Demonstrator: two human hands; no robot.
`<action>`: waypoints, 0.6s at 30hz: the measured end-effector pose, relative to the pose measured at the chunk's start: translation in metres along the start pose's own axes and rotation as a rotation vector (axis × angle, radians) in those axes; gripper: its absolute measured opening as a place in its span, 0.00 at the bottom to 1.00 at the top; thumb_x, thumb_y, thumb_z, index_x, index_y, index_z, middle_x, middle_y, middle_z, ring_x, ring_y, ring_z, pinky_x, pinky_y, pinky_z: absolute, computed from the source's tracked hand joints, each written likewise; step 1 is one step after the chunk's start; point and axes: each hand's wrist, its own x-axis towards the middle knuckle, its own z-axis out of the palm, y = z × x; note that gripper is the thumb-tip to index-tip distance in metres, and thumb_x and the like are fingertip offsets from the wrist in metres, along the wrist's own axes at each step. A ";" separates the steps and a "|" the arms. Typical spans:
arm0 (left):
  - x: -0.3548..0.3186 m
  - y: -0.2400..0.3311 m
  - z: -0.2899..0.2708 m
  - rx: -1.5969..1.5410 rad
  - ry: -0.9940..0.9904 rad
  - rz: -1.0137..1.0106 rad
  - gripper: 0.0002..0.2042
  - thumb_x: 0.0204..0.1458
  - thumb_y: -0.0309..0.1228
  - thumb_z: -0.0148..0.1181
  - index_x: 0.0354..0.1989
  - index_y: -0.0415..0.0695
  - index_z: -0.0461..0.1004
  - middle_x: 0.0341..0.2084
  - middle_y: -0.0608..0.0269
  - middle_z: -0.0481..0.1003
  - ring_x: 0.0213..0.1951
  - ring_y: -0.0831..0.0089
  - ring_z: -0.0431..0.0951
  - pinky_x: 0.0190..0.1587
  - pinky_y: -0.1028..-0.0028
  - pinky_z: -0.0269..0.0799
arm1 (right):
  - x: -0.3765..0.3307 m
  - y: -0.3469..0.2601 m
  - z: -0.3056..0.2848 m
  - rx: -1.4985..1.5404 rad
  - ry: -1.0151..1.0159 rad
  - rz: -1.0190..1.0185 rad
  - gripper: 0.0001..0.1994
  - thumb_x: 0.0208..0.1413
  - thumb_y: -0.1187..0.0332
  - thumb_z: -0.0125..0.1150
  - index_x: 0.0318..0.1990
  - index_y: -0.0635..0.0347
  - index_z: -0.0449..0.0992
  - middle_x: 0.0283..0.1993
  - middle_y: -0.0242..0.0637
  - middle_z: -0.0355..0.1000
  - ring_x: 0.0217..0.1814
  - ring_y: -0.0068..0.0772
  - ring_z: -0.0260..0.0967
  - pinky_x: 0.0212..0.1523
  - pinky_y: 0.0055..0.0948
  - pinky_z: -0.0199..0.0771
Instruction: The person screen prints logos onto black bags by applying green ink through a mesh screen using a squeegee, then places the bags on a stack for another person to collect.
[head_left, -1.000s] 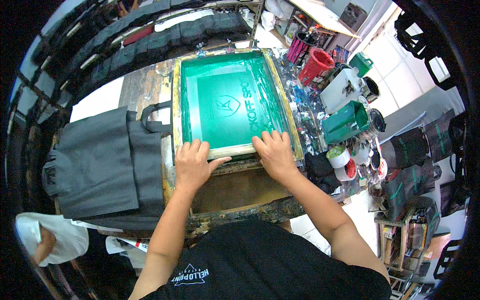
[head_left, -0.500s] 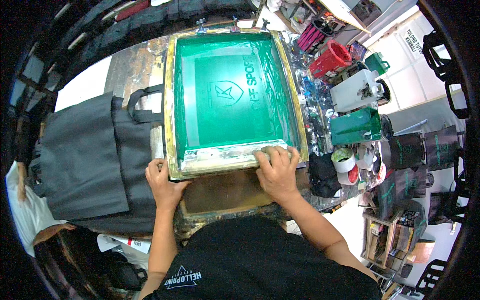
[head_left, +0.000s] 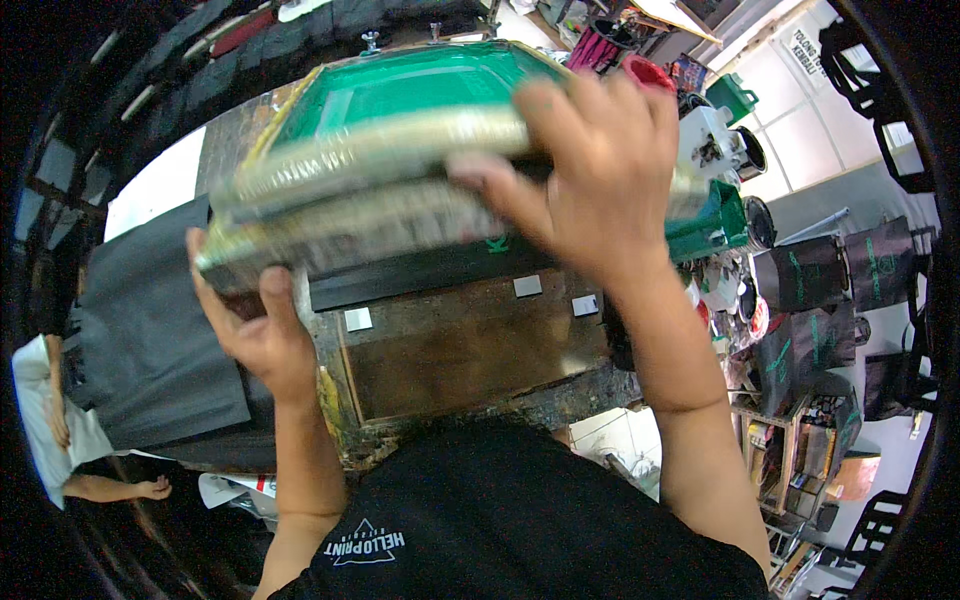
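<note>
A wooden-edged screen-printing frame (head_left: 340,235) with a green-coated mesh (head_left: 410,90) is tilted up, its near edge raised off the table and smeared by motion. My left hand (head_left: 265,340) grips its near left corner, thumb and fingers on either side. My right hand (head_left: 605,180), slightly blurred, is clamped on the near edge toward the right, fingers over the top and thumb lower down. Beneath the frame lies a black fabric piece (head_left: 400,283) with a bit of green print, mostly hidden. It rests on a brown board (head_left: 470,350) bearing small white tabs (head_left: 527,287).
Black fabric bags (head_left: 150,330) are stacked at the left. A green container (head_left: 715,225), a white jug (head_left: 705,140) and other pots stand to the right. Printed black bags (head_left: 800,275) lie farther right. Another person's arm (head_left: 110,488) shows at the lower left.
The frame's near edge has risen from lying flat, and both hands have gone up with it. The black fabric and white tabs underneath now show. The other person's arm has shifted.
</note>
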 end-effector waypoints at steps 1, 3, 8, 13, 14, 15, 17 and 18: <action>0.010 0.000 0.004 0.009 0.047 0.089 0.45 0.61 0.39 0.71 0.79 0.34 0.50 0.65 0.51 0.69 0.64 0.63 0.71 0.66 0.64 0.67 | 0.020 0.006 0.001 -0.006 0.027 -0.009 0.29 0.56 0.34 0.64 0.42 0.53 0.81 0.33 0.39 0.73 0.40 0.45 0.70 0.46 0.45 0.63; 0.015 -0.026 0.004 0.138 -0.010 0.090 0.46 0.62 0.41 0.70 0.80 0.35 0.46 0.63 0.47 0.70 0.62 0.58 0.73 0.64 0.62 0.68 | 0.049 0.019 0.003 -0.035 0.128 -0.092 0.29 0.61 0.36 0.61 0.44 0.55 0.83 0.37 0.45 0.79 0.43 0.51 0.75 0.49 0.47 0.68; -0.018 -0.051 -0.011 0.868 -0.461 -0.226 0.48 0.61 0.44 0.68 0.80 0.37 0.44 0.57 0.35 0.71 0.55 0.38 0.74 0.62 0.51 0.69 | 0.082 0.032 -0.012 0.180 -0.075 0.032 0.33 0.71 0.35 0.44 0.29 0.56 0.77 0.25 0.37 0.73 0.28 0.31 0.65 0.42 0.39 0.64; -0.053 -0.077 -0.011 1.115 -0.636 -0.437 0.46 0.60 0.37 0.67 0.80 0.37 0.45 0.64 0.28 0.68 0.64 0.33 0.70 0.65 0.51 0.68 | 0.106 0.046 0.002 0.079 -0.011 0.038 0.34 0.71 0.35 0.41 0.32 0.57 0.78 0.28 0.37 0.74 0.31 0.29 0.68 0.45 0.42 0.68; -0.061 -0.105 -0.024 1.005 -0.607 -0.319 0.45 0.60 0.34 0.67 0.80 0.37 0.45 0.65 0.27 0.68 0.65 0.34 0.69 0.65 0.52 0.68 | 0.112 0.047 0.000 0.087 -0.014 0.034 0.34 0.72 0.35 0.41 0.33 0.57 0.78 0.28 0.37 0.75 0.32 0.29 0.68 0.45 0.42 0.69; -0.062 -0.119 -0.033 0.896 -0.581 -0.202 0.44 0.60 0.32 0.66 0.80 0.37 0.46 0.66 0.27 0.67 0.67 0.35 0.69 0.66 0.53 0.68 | 0.116 0.045 -0.015 0.142 -0.133 0.054 0.34 0.72 0.35 0.41 0.35 0.58 0.79 0.29 0.37 0.75 0.33 0.29 0.69 0.47 0.43 0.70; -0.050 -0.118 -0.022 0.794 -0.506 -0.168 0.32 0.61 0.26 0.62 0.74 0.35 0.61 0.61 0.32 0.74 0.63 0.38 0.74 0.66 0.55 0.69 | 0.117 0.046 -0.028 0.211 -0.227 0.061 0.34 0.72 0.35 0.40 0.37 0.58 0.79 0.30 0.36 0.75 0.33 0.30 0.70 0.48 0.44 0.71; -0.043 -0.114 -0.024 0.704 -0.455 -0.223 0.27 0.61 0.25 0.59 0.70 0.35 0.66 0.60 0.35 0.75 0.62 0.42 0.76 0.65 0.58 0.70 | 0.115 0.046 -0.027 0.227 -0.209 0.043 0.34 0.72 0.36 0.39 0.38 0.59 0.80 0.30 0.36 0.75 0.34 0.30 0.71 0.49 0.44 0.71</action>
